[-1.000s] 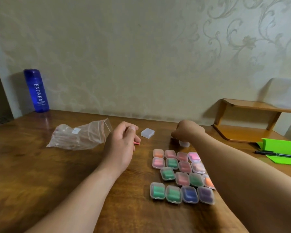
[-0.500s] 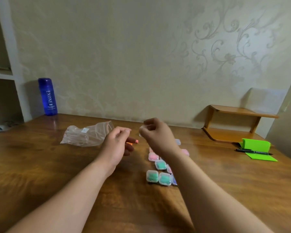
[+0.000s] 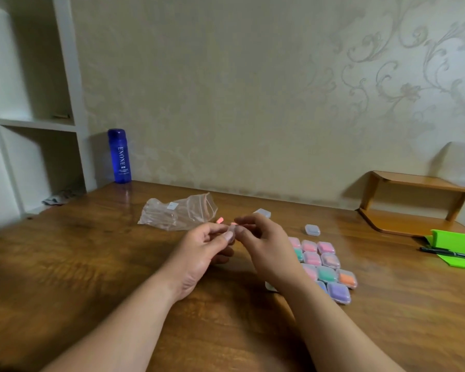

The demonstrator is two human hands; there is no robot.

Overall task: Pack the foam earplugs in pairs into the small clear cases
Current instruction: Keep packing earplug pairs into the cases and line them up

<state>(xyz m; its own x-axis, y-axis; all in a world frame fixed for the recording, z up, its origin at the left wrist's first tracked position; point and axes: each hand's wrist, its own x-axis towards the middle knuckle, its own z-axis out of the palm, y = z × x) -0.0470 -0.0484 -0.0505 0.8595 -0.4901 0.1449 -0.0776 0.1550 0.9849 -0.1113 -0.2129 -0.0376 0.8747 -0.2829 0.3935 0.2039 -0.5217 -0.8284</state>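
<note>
My left hand (image 3: 203, 252) and my right hand (image 3: 265, 247) meet fingertip to fingertip above the table. Between them is a small clear case (image 3: 231, 232), pinched by my right fingers. A pink-orange earplug (image 3: 233, 224) sits at its top, in my left fingertips. A second orange earplug (image 3: 220, 220) shows just beyond my left fingers, seemingly on the table. Two empty closed cases (image 3: 262, 212) (image 3: 312, 230) lie further back. Several filled cases (image 3: 326, 273) with pink, green, orange and purple plugs are grouped to the right, partly hidden by my right wrist.
A crumpled clear zip bag (image 3: 177, 214) lies behind my left hand. A blue bottle (image 3: 119, 155) stands at the back left by a white shelf unit (image 3: 73, 89). A low wooden shelf (image 3: 414, 205) and a green notepad with a pen (image 3: 457, 251) are at the right.
My right hand lifted a clear case from behind the filled group and carried it left to my left hand, which holds the earplug. The camera tilted up and shifted left.
</note>
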